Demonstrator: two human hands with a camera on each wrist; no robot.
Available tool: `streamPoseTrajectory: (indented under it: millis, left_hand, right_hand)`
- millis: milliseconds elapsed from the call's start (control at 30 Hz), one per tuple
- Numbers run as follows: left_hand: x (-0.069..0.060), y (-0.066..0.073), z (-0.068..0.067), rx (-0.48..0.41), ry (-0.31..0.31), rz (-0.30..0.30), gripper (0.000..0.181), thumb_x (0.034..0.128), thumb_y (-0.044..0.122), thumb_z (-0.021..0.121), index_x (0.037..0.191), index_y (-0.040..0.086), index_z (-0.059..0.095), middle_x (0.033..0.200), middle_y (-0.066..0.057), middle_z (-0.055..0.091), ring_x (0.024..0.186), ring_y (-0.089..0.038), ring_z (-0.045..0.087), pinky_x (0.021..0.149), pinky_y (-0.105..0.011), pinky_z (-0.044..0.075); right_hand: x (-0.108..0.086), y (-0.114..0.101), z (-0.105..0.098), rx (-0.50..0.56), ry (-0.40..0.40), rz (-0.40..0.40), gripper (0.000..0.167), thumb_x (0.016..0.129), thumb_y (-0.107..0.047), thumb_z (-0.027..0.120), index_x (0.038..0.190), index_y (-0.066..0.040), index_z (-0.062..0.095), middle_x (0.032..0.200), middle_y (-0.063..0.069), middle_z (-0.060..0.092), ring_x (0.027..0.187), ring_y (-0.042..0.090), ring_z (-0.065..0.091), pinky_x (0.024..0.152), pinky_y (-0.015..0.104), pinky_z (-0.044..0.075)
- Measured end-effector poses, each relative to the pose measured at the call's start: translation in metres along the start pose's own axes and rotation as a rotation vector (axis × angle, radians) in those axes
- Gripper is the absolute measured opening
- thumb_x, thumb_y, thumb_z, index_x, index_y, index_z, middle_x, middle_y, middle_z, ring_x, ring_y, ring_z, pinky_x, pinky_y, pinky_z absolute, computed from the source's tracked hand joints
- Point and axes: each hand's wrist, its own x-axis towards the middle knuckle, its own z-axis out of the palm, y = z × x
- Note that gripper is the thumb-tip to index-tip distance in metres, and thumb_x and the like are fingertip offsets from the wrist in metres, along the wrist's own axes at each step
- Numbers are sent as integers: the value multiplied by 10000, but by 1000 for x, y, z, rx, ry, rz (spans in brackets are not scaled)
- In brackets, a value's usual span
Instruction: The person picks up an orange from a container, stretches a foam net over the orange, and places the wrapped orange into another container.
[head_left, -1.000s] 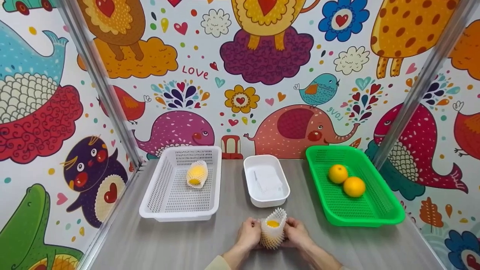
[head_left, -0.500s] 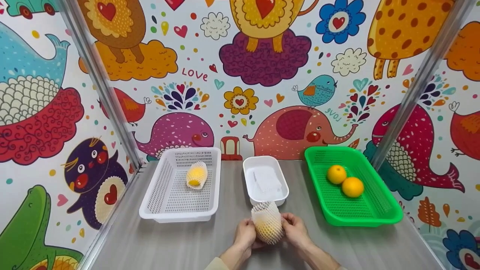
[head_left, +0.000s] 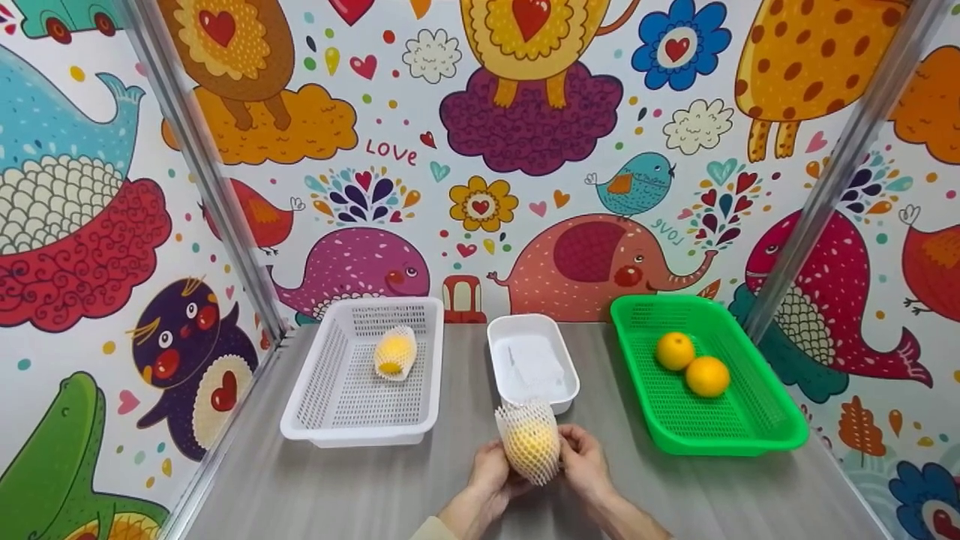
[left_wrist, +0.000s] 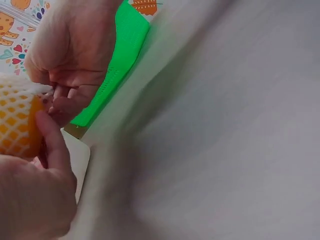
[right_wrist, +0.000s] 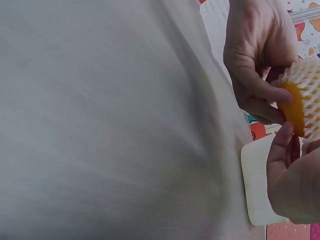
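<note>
A foam net (head_left: 529, 441) is apparently being fitted round an orange (right_wrist: 295, 111) held by left hand (head_left: 491, 469) and right hand (head_left: 587, 461), with straightening needed next.

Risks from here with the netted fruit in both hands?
1. Drop: the wrist views show one end of the orange fruit bare of the foam net, so it might slide out there.
2. Tear: the right hand seems to pinch the net's edge; pulling hard while the left hand holds the fruit might rip it.
3. Snag: in the head view the net overlaps the small white tray and might catch; contact can't be judged.
</note>
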Motion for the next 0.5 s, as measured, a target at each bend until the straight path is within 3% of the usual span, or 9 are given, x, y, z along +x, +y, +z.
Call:
streamPoseTrajectory:
  millis: [133, 233, 333, 500]
  left_hand:
    - [0, 2, -2, -87, -1, -32, 359, 1195, 284, 468, 1271, 26, 705, 934, -10, 775, 875, -175, 728, 791, -396, 609]
    - [1, 3, -3, -133, 4, -21, 387, 1180, 295, 482, 1291, 5, 712, 993, -43, 767, 925, -203, 713, 808, -414, 615]
    - [1, 4, -4, -154, 11, 10, 376, 1156, 258, 492, 1289, -14, 716, 1033, -69, 781, 944, -216, 729, 799, -422, 637]
    - [2, 7, -5, -219, 7, 8, 293, 1141, 195, 507, 1228, 21, 726, 984, -43, 777, 870, -161, 735, 747, -350, 654]
  right_hand:
    - [-3, -2, 4, 49, -6, 27, 162, 1150, -103, 580, 1177, 4, 699, 874, -46, 673, 744, 104, 603, 633, 255, 526]
    - [-4, -5, 3, 157, -39, 114, 198, 1149, -230, 603, 1158, -89, 742, 892, -65, 712, 754, 86, 631, 634, 238, 530]
    - [-5, -7, -1, 283, -126, 206, 200, 1113, -290, 602, 1148, -178, 764, 919, -100, 748, 800, 59, 667, 679, 225, 542]
    - [-3, -2, -6, 375, -265, 215, 284, 1027, -94, 622, 1246, -207, 763, 1028, -95, 772, 885, 79, 697, 765, 244, 550]
